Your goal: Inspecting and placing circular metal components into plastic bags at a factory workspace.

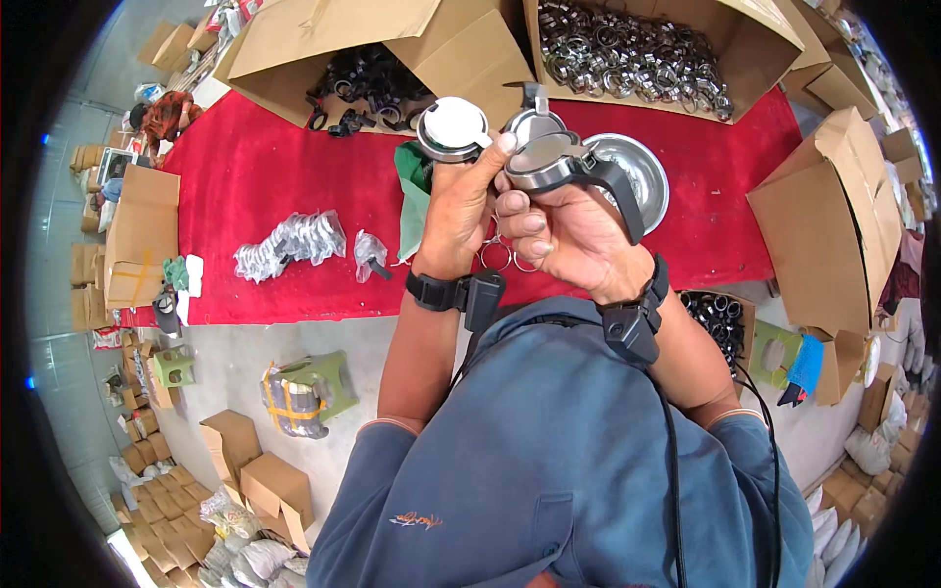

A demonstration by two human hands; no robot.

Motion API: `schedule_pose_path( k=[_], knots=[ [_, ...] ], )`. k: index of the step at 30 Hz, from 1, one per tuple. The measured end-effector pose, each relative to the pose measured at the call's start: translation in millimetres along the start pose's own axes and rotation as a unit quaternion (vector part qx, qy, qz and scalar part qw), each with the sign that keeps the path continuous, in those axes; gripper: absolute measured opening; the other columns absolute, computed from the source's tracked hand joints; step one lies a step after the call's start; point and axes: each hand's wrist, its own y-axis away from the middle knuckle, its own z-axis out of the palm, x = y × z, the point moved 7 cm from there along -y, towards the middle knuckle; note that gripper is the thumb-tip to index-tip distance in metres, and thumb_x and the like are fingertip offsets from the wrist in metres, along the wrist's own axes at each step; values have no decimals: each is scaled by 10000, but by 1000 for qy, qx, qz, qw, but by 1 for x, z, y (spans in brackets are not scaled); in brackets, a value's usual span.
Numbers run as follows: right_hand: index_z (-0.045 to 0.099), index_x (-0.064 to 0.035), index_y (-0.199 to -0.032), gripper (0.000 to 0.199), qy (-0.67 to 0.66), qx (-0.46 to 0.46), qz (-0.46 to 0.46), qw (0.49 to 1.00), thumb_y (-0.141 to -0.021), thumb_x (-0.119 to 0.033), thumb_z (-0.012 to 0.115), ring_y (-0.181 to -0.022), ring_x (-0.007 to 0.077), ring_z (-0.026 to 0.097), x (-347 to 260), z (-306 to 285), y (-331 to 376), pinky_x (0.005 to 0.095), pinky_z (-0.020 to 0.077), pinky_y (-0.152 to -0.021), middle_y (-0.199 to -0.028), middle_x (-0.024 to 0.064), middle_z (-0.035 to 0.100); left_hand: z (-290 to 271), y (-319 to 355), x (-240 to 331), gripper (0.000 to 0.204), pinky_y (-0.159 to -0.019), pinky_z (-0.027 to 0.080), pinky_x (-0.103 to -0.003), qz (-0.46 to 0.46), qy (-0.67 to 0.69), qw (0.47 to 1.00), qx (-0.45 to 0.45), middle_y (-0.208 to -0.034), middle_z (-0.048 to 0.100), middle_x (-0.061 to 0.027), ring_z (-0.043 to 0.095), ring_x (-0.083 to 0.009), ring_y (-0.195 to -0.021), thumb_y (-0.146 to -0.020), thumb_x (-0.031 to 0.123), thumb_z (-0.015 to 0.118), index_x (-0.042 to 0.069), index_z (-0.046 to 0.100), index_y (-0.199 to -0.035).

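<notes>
Above the red-covered table, my left hand [454,218] grips a round metal lid-like piece [449,152] with a white disc on top. My right hand [578,233] is closed on another round metal lid-like piece [544,154], whose curved black handle [618,191] points to the right. A third metal round [534,122] with a dark tab shows just behind these; which hand supports it, I cannot tell. Beyond my right hand sits a shiny metal bowl [655,186], partly covered by it. Thin metal rings [495,258] lie below my hands, and green cloth [410,201] lies beside my left wrist.
Plastic-wrapped parts [294,245] and a small bagged part [370,253] lie left on the red cloth [221,196]. Open cartons with dark parts [368,83] and metal clamp-like rings [627,54] stand at the back. A tall carton [828,216] borders the right side.
</notes>
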Motion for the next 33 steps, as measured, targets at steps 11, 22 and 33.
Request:
schedule_pose_path(
  k=[11, 22, 33],
  knots=[
    [599, -54, -1132, 143, 121, 127, -101, 979, -1056, -144, 518, -671, 44, 523, 13, -16, -2, 190, 437, -526, -881, -20, 594, -2, 7, -7, 240, -427, 430, -176, -101, 60, 990, -77, -905, 655, -7, 520, -10, -563, -956, 203, 745, 60, 642, -1119],
    [632, -13, -1172, 319, -27, -2, 25, 999, -1051, -304, 581, -704, 122, 550, 30, -35, 5, 239, 458, -567, -1030, 129, 664, -7, 18, 17, 411, -815, 538, -303, 60, -16, 992, -112, -1101, 628, -39, 615, -143, -1001, -843, 78, 802, 78, 593, -1196],
    [582, 56, -1278, 430, 248, -76, 35, 965, -1011, -276, 638, -895, 329, 748, -9, -43, 23, 405, 645, -757, -1105, 307, 704, -10, 24, 25, 413, -884, 544, -313, -24, 77, 990, -119, -1103, 642, -22, 638, -151, -1037, -823, -10, 784, 85, 611, -1186]
  ],
)
